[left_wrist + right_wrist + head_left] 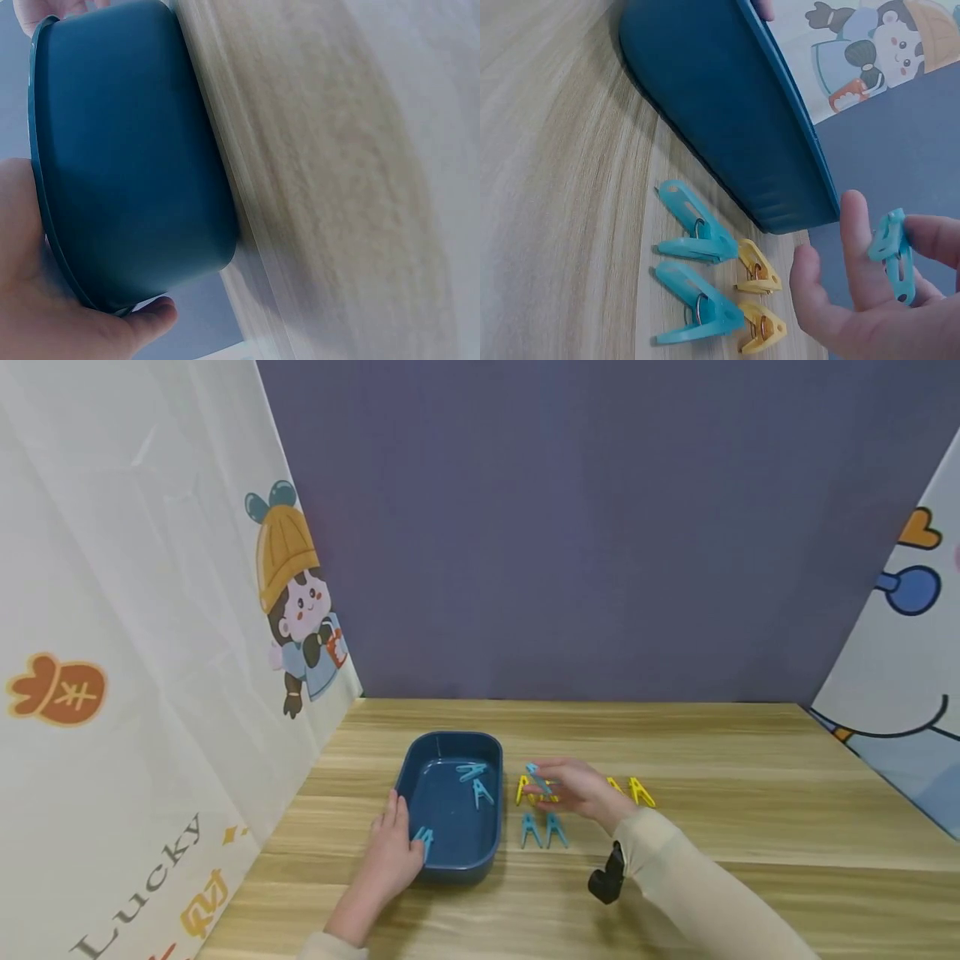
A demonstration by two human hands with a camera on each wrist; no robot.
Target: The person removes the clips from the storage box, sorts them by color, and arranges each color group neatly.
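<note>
Precariously pinched: a blue peg [890,241] beside the tub [450,814]

Our right hand [572,785] grasps that peg between thumb and finger, holding it above the bench [720,760], just off the tub's wall that faces the bench's right edge. Our left hand [392,847] grips the rim at the tub's corner nearest us and the bench's left edge. The tub stands nearer that left edge than the right, short of the far edge. Inside lie three pegs [482,792], one right by our left thumb; whether they touch, we cannot tell.

We judge the pinch to be the weak point. It takes in little of the peg, so a sliding thumb could drop it among the yellow pegs [641,792], two of which lie close under the hand. Too hard a squeeze might make it spring free. If the right hand swung low toward the bench's left edge, its knuckles could strike the rim or scatter the loose pair [531,832]. A sharp tug from the left hand could tilt the tub and send its pegs sliding.
</note>
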